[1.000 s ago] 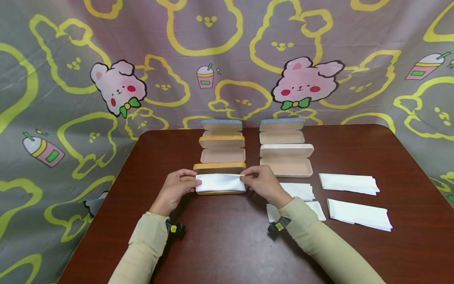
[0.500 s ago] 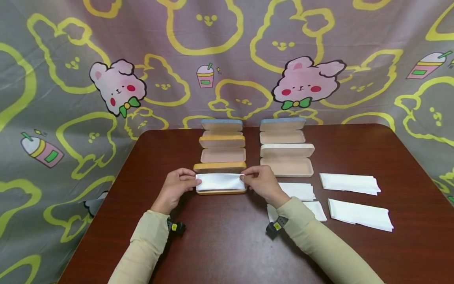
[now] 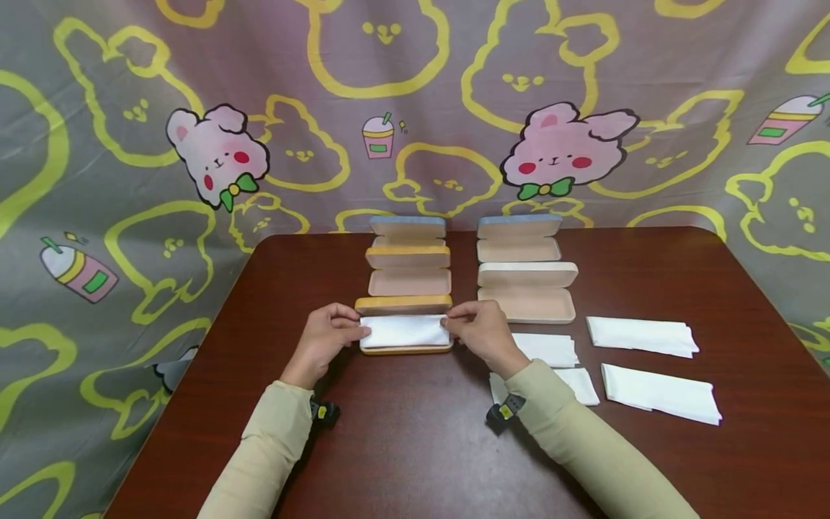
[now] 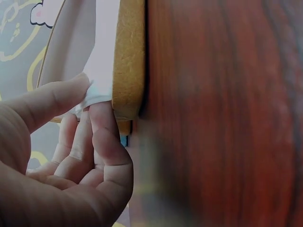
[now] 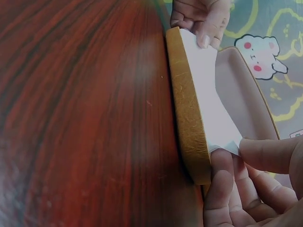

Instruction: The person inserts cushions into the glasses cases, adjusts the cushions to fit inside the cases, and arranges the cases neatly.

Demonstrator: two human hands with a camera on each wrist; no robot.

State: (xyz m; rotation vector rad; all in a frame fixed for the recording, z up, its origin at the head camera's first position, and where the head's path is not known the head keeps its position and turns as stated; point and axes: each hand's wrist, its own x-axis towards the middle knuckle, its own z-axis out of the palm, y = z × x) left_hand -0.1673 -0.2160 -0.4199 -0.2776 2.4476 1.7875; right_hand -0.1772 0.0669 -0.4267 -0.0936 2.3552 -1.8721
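Observation:
A folded white cloth (image 3: pixel 405 331) lies across the tray of the nearest open case, a yellow-brown glasses case (image 3: pixel 405 351). Its left end is pinched between thumb and fingers of my left hand (image 3: pixel 323 340). At the other end my right hand (image 3: pixel 483 335) pinches the cloth the same way. In the left wrist view the left thumb rests on top of the cloth (image 4: pixel 105 47), with fingertips under its edge at the case wall (image 4: pixel 129 61). The right wrist view has the cloth (image 5: pixel 203 80) sagging into the case (image 5: pixel 187 104) between both hands.
Behind stand another open yellow case (image 3: pixel 410 281) and a blue-lidded one (image 3: pixel 408 229). To their right are an open white case (image 3: pixel 527 304) and a blue-lidded case (image 3: pixel 519 250). Folded white cloths (image 3: pixel 642 336) lie at the right, some partly under the right forearm (image 3: pixel 583 418).
The cloth has settled slightly, its front edge showing a little more of the case rim. Both hands keep their hold and have hardly moved.

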